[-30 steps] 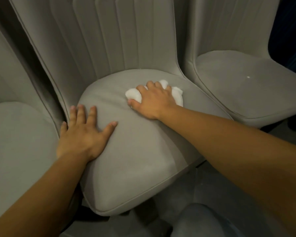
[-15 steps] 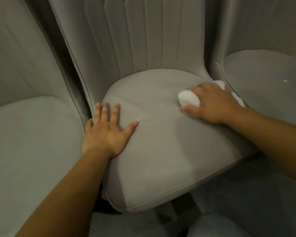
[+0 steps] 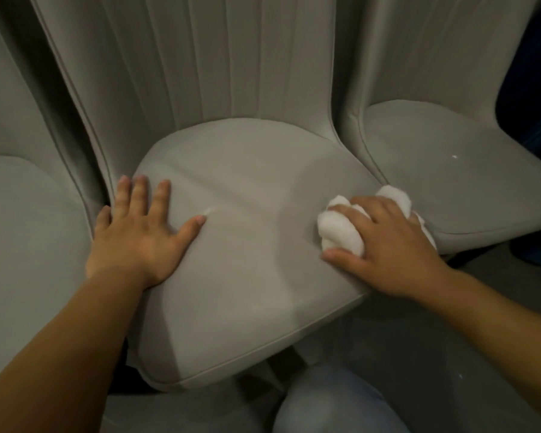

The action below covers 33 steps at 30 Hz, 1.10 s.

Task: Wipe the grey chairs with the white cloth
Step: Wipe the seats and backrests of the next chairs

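Three grey chairs stand side by side; the middle grey chair [image 3: 247, 245] fills the centre of the head view. My left hand [image 3: 138, 235] lies flat on the left part of its seat, fingers spread. At the seat's right edge my right hand [image 3: 384, 242] grips a bunched white cloth [image 3: 341, 232] and presses it onto the cushion. Part of the cloth is hidden under my fingers.
Another grey chair [image 3: 450, 170] stands close on the right, and a third grey chair [image 3: 28, 245] on the left. A ribbed backrest [image 3: 216, 73] rises behind the middle seat. My knee in blue jeans [image 3: 334, 401] is below, over a grey floor [image 3: 450, 354].
My right hand has slid the cloth from the back middle of the seat to its right edge and a little toward me. My left hand stays flat on the seat.
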Each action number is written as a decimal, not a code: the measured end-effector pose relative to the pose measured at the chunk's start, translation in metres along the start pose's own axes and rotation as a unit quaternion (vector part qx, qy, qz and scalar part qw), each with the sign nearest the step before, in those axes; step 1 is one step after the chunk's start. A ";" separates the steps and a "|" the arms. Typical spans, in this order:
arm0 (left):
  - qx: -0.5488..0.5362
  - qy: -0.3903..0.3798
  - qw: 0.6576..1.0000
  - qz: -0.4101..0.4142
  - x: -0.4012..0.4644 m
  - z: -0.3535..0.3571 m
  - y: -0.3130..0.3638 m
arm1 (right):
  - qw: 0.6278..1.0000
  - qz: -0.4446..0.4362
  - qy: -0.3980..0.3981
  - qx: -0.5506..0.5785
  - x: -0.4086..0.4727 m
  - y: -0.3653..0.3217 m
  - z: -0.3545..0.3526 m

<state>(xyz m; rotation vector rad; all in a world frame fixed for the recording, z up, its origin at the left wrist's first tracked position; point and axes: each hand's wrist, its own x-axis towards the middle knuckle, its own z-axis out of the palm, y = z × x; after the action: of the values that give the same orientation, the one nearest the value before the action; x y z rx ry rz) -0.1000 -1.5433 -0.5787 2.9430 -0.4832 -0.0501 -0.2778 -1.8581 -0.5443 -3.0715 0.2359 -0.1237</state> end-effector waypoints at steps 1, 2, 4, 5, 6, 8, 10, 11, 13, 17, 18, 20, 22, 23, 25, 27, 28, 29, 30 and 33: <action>0.002 0.001 1.000 0.000 0.000 0.001 0.000 | 1.000 -0.002 -0.005 0.000 -0.007 0.003 -0.002; 0.004 0.003 1.000 0.000 0.000 0.001 0.000 | 1.000 0.003 -0.019 -0.002 -0.004 0.005 -0.004; 0.003 0.004 1.000 0.000 -0.001 0.002 -0.001 | 0.999 0.029 -0.040 -0.005 0.023 0.005 -0.008; 0.001 0.004 1.000 0.000 -0.001 0.002 -0.001 | 0.998 0.041 -0.042 -0.006 0.046 0.006 -0.008; -0.001 0.002 1.000 0.000 -0.001 0.001 -0.002 | 0.998 0.049 -0.040 -0.010 0.073 0.006 -0.006; -0.003 0.000 1.000 0.002 -0.001 0.001 -0.002 | 0.997 0.061 -0.032 -0.026 0.122 0.003 0.000; -0.005 0.005 1.000 0.005 -0.001 0.001 -0.002 | 0.996 0.079 -0.031 -0.039 0.149 -0.007 0.009; -0.005 0.006 1.000 0.005 0.000 0.002 -0.003 | 0.995 0.091 -0.028 -0.037 0.153 -0.012 0.012; -0.005 0.004 1.000 0.003 0.000 0.003 -0.003 | 0.995 0.094 -0.021 -0.020 0.136 -0.022 0.011; -0.010 0.011 1.000 0.001 0.000 0.004 -0.003 | 0.998 0.028 -0.050 0.005 0.041 -0.037 -0.003; -0.010 0.010 1.000 0.000 0.000 0.003 -0.003 | 0.999 0.004 -0.050 0.010 0.016 -0.041 -0.006; -0.003 0.006 1.000 -0.001 0.000 0.002 -0.002 | 0.998 -0.042 -0.045 0.019 -0.015 -0.043 -0.007; 0.004 0.003 1.000 -0.004 -0.001 0.001 -0.001 | 0.998 -0.043 -0.047 0.018 -0.008 -0.036 -0.007; 0.004 0.000 1.000 -0.005 -0.001 0.000 -0.001 | 0.999 -0.025 -0.044 0.012 0.006 -0.029 -0.006; 0.004 -0.005 1.000 -0.005 -0.001 0.000 -0.001 | 0.999 0.028 -0.025 -0.012 0.049 -0.009 -0.001; 0.005 -0.007 1.000 -0.005 -0.001 0.000 0.000 | 0.995 0.097 0.000 -0.023 0.094 0.016 0.002; 0.004 -0.007 1.000 -0.006 -0.001 0.000 0.000 | 0.991 0.129 0.005 -0.023 0.112 0.024 0.003; 0.002 -0.007 1.000 -0.006 -0.001 0.000 0.000 | 0.988 0.155 0.002 -0.021 0.125 0.028 0.006; 0.001 -0.007 1.000 -0.005 0.000 0.000 0.000 | 0.984 0.177 -0.006 -0.018 0.133 0.026 0.009; -0.003 -0.004 1.000 -0.004 -0.001 0.000 0.001 | 0.980 0.199 -0.013 -0.020 0.115 -0.009 0.013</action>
<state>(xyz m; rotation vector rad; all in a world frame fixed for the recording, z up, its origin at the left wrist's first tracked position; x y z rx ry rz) -0.1014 -1.5434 -0.5786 2.9394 -0.4722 -0.0653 -0.1619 -1.8662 -0.5483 -2.9872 0.8492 -0.0598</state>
